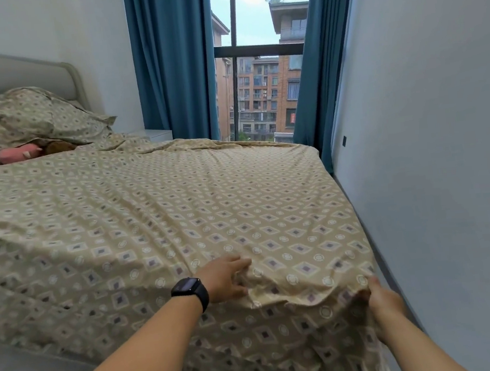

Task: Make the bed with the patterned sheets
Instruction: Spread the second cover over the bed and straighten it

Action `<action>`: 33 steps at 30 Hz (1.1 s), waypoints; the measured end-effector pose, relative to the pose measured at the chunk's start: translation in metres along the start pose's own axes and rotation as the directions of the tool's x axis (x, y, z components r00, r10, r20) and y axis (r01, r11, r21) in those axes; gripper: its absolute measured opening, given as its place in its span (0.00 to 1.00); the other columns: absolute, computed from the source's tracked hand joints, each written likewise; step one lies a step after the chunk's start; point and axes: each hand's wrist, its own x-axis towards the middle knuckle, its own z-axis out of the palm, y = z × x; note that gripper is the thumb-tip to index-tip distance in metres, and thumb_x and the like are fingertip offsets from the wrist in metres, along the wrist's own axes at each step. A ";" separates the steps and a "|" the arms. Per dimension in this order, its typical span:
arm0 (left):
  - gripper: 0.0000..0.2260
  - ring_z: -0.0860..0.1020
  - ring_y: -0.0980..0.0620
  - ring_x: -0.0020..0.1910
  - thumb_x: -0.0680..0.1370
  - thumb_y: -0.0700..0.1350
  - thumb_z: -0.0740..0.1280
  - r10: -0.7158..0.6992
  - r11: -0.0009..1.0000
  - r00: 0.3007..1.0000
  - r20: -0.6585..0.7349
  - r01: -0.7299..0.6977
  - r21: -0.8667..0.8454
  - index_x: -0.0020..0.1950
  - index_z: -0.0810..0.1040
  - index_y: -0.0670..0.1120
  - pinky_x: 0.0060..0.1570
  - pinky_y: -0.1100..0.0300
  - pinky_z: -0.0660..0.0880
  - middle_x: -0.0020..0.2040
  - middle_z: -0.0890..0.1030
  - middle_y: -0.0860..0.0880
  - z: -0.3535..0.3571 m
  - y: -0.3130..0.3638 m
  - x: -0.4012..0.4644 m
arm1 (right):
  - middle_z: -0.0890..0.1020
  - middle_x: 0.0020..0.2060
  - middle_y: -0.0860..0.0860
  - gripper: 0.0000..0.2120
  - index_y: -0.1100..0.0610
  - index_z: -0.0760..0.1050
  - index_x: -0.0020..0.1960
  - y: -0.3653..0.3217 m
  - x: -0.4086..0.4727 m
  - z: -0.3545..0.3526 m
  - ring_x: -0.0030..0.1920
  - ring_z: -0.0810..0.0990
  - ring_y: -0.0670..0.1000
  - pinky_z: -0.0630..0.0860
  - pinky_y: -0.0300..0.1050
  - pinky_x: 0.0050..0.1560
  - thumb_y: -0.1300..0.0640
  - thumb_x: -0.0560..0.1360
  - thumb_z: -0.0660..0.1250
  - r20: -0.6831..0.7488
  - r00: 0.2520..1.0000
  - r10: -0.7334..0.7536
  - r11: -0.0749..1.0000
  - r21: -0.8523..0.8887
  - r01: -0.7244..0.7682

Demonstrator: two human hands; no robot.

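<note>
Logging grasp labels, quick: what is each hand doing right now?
Left hand: fingers pinch a fold of the patterned sheet.
Right hand: fingers grip the sheet's corner edge.

I see a tan sheet [180, 209] patterned with white-edged dark diamonds and pale rings, a matching pillow [42, 118] far left, teal curtains [172, 60], a pink toy [17, 154], a black watch [189, 289].
</note>
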 end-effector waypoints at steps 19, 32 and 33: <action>0.32 0.47 0.45 0.82 0.84 0.55 0.62 0.015 0.982 0.998 -0.065 -0.003 0.189 0.83 0.47 0.58 0.80 0.46 0.45 0.84 0.49 0.49 0.022 0.015 0.014 | 0.77 0.64 0.68 0.19 0.69 0.74 0.67 -0.005 -0.015 -0.022 0.64 0.76 0.69 0.72 0.60 0.64 0.60 0.80 0.62 -0.168 0.984 -0.066 0.944 -0.330 0.007; 0.41 0.45 0.42 0.82 0.80 0.56 0.68 -0.035 0.973 0.995 -0.091 0.055 0.226 0.82 0.42 0.59 0.79 0.41 0.45 0.84 0.46 0.49 0.034 0.024 0.024 | 0.56 0.80 0.43 0.32 0.39 0.52 0.80 -0.001 -0.028 0.040 0.80 0.53 0.51 0.49 0.55 0.80 0.39 0.80 0.60 0.563 0.544 -0.623 0.087 -0.641 0.763; 0.41 0.45 0.42 0.82 0.80 0.57 0.68 -0.037 0.972 0.995 -0.091 0.057 0.227 0.82 0.42 0.58 0.79 0.41 0.45 0.84 0.46 0.49 0.034 0.025 0.024 | 0.54 0.81 0.45 0.34 0.40 0.49 0.80 0.004 -0.025 0.035 0.80 0.51 0.53 0.48 0.55 0.80 0.43 0.79 0.62 0.501 0.578 -0.643 0.110 -0.687 0.718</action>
